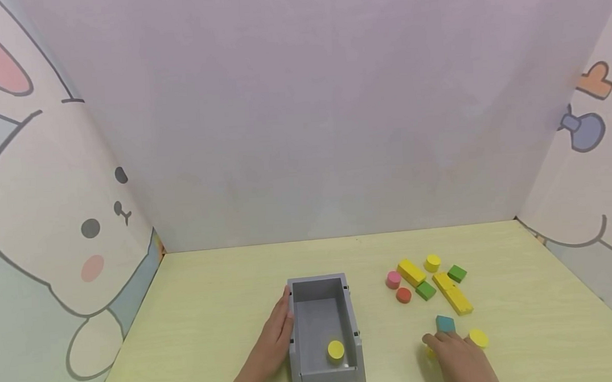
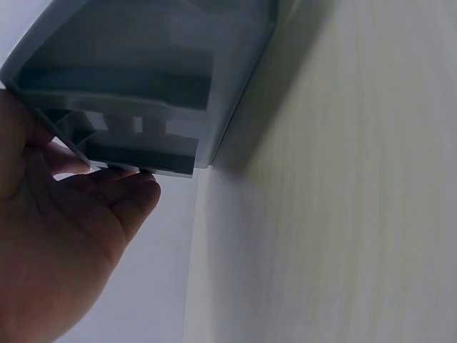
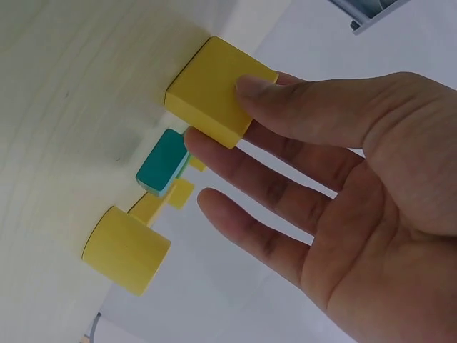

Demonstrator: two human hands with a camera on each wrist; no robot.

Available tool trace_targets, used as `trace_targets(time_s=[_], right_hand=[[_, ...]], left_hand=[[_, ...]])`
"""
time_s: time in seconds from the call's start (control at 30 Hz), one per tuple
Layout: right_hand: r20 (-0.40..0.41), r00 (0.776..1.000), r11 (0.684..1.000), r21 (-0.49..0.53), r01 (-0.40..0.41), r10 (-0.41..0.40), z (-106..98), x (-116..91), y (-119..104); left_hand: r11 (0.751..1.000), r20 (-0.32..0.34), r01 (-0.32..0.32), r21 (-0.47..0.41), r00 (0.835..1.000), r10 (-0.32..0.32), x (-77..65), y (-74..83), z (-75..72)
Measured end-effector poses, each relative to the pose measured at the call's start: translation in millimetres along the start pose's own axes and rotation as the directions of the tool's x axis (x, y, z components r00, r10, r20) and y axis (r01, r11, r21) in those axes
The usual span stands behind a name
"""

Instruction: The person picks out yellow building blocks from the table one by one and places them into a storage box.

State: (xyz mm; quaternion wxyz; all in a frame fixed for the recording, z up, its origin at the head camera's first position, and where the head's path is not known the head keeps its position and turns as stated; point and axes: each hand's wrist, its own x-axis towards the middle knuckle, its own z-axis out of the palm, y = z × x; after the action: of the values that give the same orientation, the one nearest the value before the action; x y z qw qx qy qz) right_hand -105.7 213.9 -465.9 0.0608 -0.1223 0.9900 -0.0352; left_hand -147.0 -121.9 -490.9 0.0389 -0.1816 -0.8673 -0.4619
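My right hand (image 1: 462,358) pinches a yellow block (image 3: 203,89) between thumb and fingers, low over the table; in the head view the hand mostly hides that block. Just beyond the fingers lies a teal block (image 1: 445,324). A yellow cylinder (image 1: 478,338) stands to the right of the hand, and it shows large in the right wrist view. At the middle front is a grey open-topped box (image 1: 321,378), with one yellow cylinder (image 1: 336,351) inside near its front end. Against the box's left wall rests my left hand (image 1: 271,340), fingers extended along the side.
Farther back on the right lie a pink cylinder (image 1: 393,279), a red disc (image 1: 404,295), a yellow block (image 1: 411,272), a yellow cylinder (image 1: 433,263), green blocks (image 1: 425,290) and long yellow pieces (image 1: 453,294). Printed panels enclose the table (image 1: 213,297) behind and at both sides.
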Motion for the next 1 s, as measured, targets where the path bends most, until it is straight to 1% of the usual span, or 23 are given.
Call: trace_targets(time_s=[0.43,0.63,1.0], right_hand=[[-0.03,0.999,1.0,0.007,0.015,-0.015,-4.6,3.2,-4.4],[-0.06,0.998,1.0,-0.001,0.02,-0.02,-7.7,4.3,-9.1],[-0.092,0.995,0.999,-0.001,0.033,-0.033,-8.1,6.6,-14.0]], left_hand=[[1.0,0.001,0.001,-0.001,1.0,-0.001,-0.2,-0.2,0.0],[1.0,0.003,0.001,-0.002,1.0,-0.001,-0.1,0.4,-0.2],[1.0,0.006,-0.002,-0.001,1.0,0.002,0.1,0.1,-0.3]])
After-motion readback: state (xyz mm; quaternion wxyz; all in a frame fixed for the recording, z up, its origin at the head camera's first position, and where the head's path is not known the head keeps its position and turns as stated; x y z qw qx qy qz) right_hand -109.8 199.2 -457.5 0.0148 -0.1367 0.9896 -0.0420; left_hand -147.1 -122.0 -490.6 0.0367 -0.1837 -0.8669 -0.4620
